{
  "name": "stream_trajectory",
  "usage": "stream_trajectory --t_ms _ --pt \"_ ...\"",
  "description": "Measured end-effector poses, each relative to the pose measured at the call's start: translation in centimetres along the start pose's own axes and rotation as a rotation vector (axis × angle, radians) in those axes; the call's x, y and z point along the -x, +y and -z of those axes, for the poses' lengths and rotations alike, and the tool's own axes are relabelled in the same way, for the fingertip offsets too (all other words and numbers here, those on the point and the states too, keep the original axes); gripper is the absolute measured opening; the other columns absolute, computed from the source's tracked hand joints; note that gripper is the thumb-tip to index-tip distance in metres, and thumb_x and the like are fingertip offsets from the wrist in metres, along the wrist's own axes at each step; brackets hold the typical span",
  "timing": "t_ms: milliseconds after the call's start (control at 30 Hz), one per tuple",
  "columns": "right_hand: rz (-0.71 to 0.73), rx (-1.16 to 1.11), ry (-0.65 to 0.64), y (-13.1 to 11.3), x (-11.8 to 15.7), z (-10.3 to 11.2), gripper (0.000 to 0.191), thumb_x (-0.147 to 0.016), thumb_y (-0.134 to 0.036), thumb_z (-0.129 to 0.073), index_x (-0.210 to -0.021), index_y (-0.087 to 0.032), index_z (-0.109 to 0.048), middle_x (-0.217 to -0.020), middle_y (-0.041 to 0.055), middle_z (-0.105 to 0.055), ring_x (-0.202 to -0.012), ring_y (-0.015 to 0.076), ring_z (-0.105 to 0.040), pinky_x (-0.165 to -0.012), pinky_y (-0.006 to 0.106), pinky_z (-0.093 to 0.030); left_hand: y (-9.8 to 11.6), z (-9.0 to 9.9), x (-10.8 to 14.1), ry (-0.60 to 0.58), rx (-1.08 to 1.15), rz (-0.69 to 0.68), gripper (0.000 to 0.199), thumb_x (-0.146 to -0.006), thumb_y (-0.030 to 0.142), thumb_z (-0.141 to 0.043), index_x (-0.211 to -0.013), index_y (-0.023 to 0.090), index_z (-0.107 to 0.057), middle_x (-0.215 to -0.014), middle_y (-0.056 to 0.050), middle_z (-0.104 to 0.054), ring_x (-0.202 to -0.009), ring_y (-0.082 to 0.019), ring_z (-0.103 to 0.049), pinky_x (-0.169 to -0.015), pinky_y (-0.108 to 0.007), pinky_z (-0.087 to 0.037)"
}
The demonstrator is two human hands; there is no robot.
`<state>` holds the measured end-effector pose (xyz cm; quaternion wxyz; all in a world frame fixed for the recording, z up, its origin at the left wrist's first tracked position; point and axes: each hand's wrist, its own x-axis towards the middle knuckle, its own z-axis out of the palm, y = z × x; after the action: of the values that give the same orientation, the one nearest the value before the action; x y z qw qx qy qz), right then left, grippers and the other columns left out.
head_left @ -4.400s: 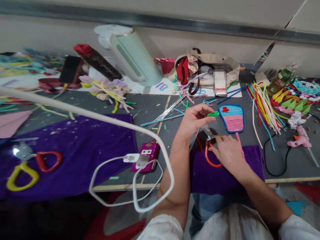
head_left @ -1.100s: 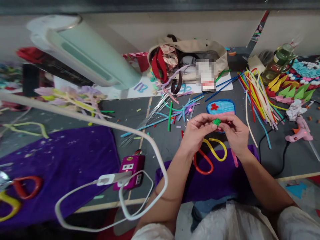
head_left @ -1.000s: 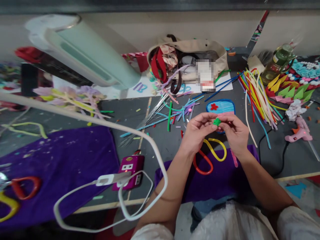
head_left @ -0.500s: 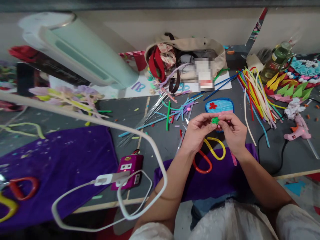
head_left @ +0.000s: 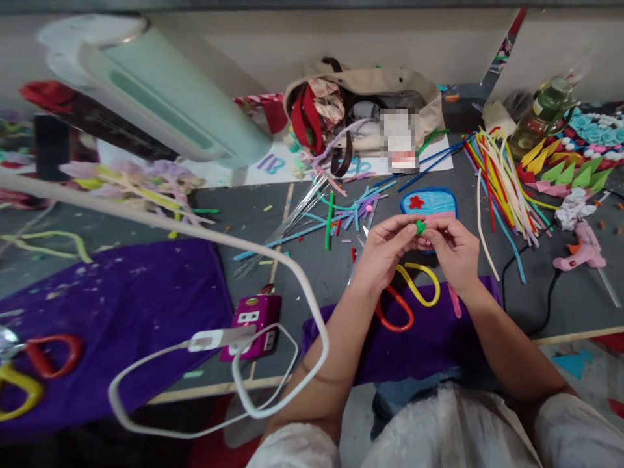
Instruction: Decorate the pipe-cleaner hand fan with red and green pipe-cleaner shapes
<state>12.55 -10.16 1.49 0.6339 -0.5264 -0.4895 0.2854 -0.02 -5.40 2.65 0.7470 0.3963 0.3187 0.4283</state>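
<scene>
Between the fingertips of my left hand (head_left: 389, 246) and my right hand (head_left: 452, 250) is a small green pipe-cleaner shape (head_left: 420, 227), pinched from both sides. Just beyond my hands lies a blue oval pipe-cleaner panel (head_left: 435, 201) with a small red flower (head_left: 416, 202) on it; my fingers hide its lower part. Under my wrists are scissors with a red handle (head_left: 396, 311) and a yellow handle (head_left: 423, 286), the blades partly covered by my left hand. A pink strip (head_left: 454, 301) lies below my right hand.
Loose pipe cleaners (head_left: 507, 185) are bundled at the right, near a pink glue gun (head_left: 582, 250). A canvas bag (head_left: 424, 107) stands at the back. A purple power adapter (head_left: 256, 318) and a looping white cable (head_left: 312, 312) are on the left, with a purple cloth (head_left: 185, 305).
The green shape has turned slightly between my fingertips and looks narrower. Both hands stay in nearly the same place, and the whole view has shifted a little.
</scene>
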Motion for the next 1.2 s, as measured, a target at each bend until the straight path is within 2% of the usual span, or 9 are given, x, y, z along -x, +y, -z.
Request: stream_trajectory --t_ms 200,367,500,733,900,1200 --pt "-0.073 -0.058 -0.010 0.2 -0.1 -0.1 0.020 -0.086 -0.042 -0.065 -0.086 -0.022 -0.064 -0.076 -0.0014 -0.067 -0.065 0.0116 -0.064 -0.061 0.025 -0.056 -0.1 0.1 -0.1 -0.012 -0.009 -0.028 0.031 -0.065 0.033 -0.087 -0.091 0.018 -0.077 -0.076 -0.002 -0.074 -0.064 -0.012 -0.068 -0.069 -0.027 -0.058" --pt "-0.111 -0.106 -0.001 0.2 -0.1 0.0 0.021 -0.084 -0.042 -0.069 -0.086 -0.021 -0.065 -0.079 -0.0013 -0.068 -0.062 0.0105 -0.063 -0.059 0.024 -0.055 -0.4 0.0 -0.1 0.010 -0.041 -0.103 0.029 -0.065 0.030 -0.087 -0.090 0.018 -0.077 -0.077 -0.001 -0.073 -0.062 -0.011 -0.067 -0.069 -0.026 -0.058" --pt "-0.120 -0.127 -0.017 0.0 -0.1 0.0 0.022 -0.082 -0.042 -0.071 -0.086 -0.021 -0.065 -0.078 -0.0010 -0.068 -0.062 0.0109 -0.062 -0.060 0.026 -0.055 -0.4 -0.1 -0.1 0.037 -0.002 -0.080 0.030 -0.063 0.032 -0.088 -0.086 0.018 -0.076 -0.075 -0.001 -0.072 -0.062 -0.011 -0.066 -0.066 -0.024 -0.057" --pt "-0.101 -0.168 -0.038 -0.5 0.1 -0.1 0.024 -0.080 -0.039 -0.074 -0.093 -0.021 -0.066 -0.087 0.0010 -0.069 -0.076 0.0134 -0.066 -0.070 0.028 -0.057 -0.5 0.0 -0.1 0.035 0.026 -0.102 0.029 -0.062 0.032 -0.089 -0.084 0.018 -0.075 -0.078 -0.001 -0.073 -0.066 -0.010 -0.066 -0.068 -0.022 -0.055" --pt "-0.081 -0.187 0.000 -0.5 0.3 -0.2 0.020 -0.079 -0.034 -0.076 -0.092 -0.022 -0.066 -0.087 -0.0006 -0.068 -0.076 0.0123 -0.066 -0.071 0.027 -0.056 -1.0 0.0 -0.3 0.045 -0.007 -0.171 0.028 -0.064 0.030 -0.088 -0.084 0.018 -0.074 -0.080 -0.001 -0.073 -0.067 -0.010 -0.066 -0.068 -0.021 -0.054" --pt "-0.023 -0.081 0.019 0.3 0.4 -0.3 0.012 -0.085 -0.033 -0.067 -0.092 -0.023 -0.067 -0.089 0.0012 -0.069 -0.078 0.0139 -0.067 -0.070 0.029 -0.058 -1.5 0.2 -0.5 0.043 0.002 -0.205 0.026 -0.062 0.026 -0.089 -0.081 0.019 -0.073 -0.075 0.001 -0.073 -0.062 -0.009 -0.065 -0.064 -0.021 -0.054"
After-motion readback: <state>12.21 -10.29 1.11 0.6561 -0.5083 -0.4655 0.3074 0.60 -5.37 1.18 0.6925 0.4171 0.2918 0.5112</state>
